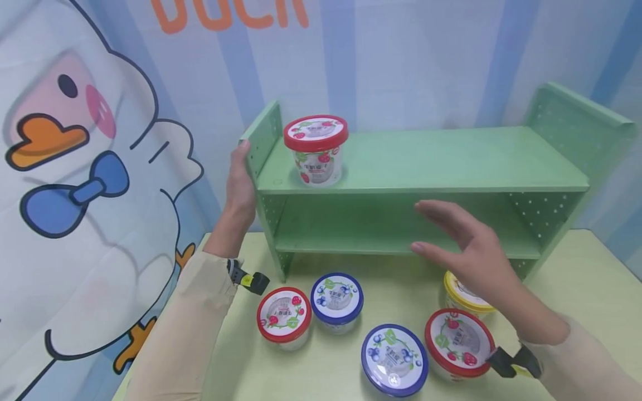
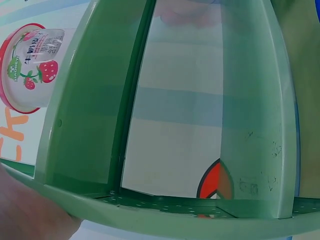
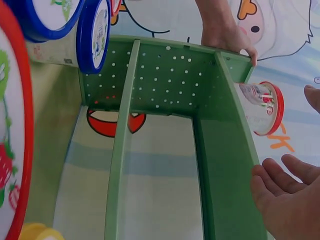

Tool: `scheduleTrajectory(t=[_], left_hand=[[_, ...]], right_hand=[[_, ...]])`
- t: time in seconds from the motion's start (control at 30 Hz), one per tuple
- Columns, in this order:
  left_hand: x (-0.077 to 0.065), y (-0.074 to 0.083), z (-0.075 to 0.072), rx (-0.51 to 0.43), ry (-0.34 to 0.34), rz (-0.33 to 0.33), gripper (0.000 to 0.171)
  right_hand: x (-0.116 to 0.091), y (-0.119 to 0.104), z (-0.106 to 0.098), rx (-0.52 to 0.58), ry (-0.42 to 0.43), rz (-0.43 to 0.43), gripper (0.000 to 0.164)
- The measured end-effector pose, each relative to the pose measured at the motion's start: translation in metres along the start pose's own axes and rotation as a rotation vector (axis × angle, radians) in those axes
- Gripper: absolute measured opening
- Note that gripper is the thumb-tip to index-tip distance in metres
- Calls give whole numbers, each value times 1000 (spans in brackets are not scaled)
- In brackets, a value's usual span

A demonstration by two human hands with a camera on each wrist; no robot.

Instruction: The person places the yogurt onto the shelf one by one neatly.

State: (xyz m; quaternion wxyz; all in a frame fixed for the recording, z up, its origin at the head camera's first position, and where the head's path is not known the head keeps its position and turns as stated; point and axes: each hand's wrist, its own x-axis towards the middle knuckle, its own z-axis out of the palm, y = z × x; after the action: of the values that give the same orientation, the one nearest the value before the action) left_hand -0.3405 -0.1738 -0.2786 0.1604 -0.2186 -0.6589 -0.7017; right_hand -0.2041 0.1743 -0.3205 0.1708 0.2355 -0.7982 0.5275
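My left hand (image 1: pixel 241 186) holds the left side panel of a green two-tier shelf (image 1: pixel 451 161), a digit lying over the panel's edge. The rest of its fingers are hidden in the head view. On the top tier's left end stands a red-lidded cup with strawberry pictures (image 1: pixel 318 159), upright. My right hand (image 1: pixel 463 242), thumb and fingers apart, hovers in front of the shelf holding nothing. Below it on the table are a yellow-lidded cup (image 1: pixel 466 295), partly hidden by that hand, and another red-lidded cup (image 1: pixel 458 342).
A blue-lidded cup (image 1: pixel 394 359) stands near the front of the table (image 1: pixel 336 370). Farther left are a second blue-lidded cup (image 1: pixel 337 301) and a red-lidded cup (image 1: pixel 284 317). Behind the shelf hangs a striped cloth (image 1: pixel 426 67) with a duck picture (image 1: pixel 100 195).
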Motion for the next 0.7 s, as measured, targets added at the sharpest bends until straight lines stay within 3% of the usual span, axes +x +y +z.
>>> scheduleTrajectory(t=[0.33,0.7], left_hand=[[1,1,0,-32,5,-44,57],[0,2,1,-14,-9,-35,57]], right_hand=[[-13,8,-12,19,-11,13,61],[-32,18,-13,-32,-57,44,62]])
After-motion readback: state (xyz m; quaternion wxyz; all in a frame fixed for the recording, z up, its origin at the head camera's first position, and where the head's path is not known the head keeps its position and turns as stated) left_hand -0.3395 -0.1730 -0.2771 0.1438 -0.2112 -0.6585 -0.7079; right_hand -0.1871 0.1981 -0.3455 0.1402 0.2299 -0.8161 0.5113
